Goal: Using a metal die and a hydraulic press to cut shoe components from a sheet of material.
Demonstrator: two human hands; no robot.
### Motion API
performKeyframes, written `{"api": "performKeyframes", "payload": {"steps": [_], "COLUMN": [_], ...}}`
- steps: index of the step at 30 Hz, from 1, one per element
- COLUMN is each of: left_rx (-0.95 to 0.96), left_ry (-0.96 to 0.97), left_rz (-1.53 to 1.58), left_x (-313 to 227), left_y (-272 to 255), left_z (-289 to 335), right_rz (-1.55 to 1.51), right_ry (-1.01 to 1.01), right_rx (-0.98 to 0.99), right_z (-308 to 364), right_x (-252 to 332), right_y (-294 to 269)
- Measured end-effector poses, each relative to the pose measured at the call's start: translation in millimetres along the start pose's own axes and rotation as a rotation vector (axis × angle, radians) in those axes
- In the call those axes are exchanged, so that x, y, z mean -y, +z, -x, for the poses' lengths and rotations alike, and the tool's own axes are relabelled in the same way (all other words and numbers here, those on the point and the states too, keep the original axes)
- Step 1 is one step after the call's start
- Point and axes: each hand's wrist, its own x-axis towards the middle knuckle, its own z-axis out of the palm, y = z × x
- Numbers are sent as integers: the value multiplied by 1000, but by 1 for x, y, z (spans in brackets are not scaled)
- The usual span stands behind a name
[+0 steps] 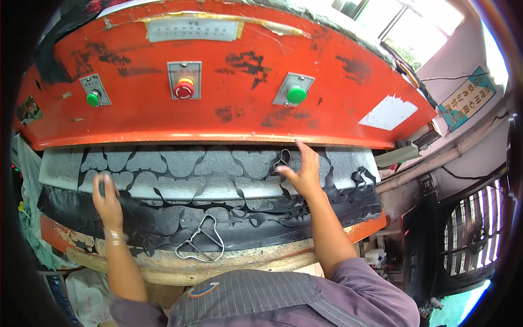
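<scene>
Black sheet material [256, 229] with many cut-out shapes lies over a pale metal bed, its near part sagging over the front. My right hand [306, 173] is open at the far right of the sheet, thumb and forefinger apart. A small metal cutting die [282, 158] stands beside its thumb; whether they touch I cannot tell. My left hand [107, 200] hovers above the sheet's left part, fingers stretched out, their tips blurred by motion. A larger three-lobed metal cutting die [202, 242] with crossbars lies near the front edge, apart from both hands.
An orange press head [229, 117] spans the far side, close above the bed [60, 166]. It carries a red stop button [183, 89] and green buttons [296, 95] [93, 98]. A worn ledge [180, 275] runs along the front. A black fan [471, 229] stands at right.
</scene>
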Motion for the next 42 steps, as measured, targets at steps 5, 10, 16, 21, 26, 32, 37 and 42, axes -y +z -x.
{"api": "performKeyframes", "payload": {"steps": [5,10,16,21,26,32,37,42], "left_rx": [-303,2,909,1203,866,826,973,830], "left_ry": [455,266,-102,-91,33,-22,-214,-461], "left_rz": [-200,-363,-486,-494,-692,-736,-694,-295], "left_x": [-34,-63,-103,-120,-122,-106,-114,-160], "left_y": [16,7,-17,-19,-11,-22,-44,6], "left_z": [-87,-117,15,122,133,127,102,50], "right_rz": [-510,-589,-331,-229,-103,-215,-146,-91], "right_ry": [158,336,268,-124,-157,-333,-285,-421], "right_rx": [-243,-222,660,840,796,1014,587,520], "right_z": [-62,-84,50,141,129,101,-4,-53], "right_x": [66,71,109,155,169,158,83,22], "right_y": [-47,-64,-77,-64,-55,-52,-33,21]}}
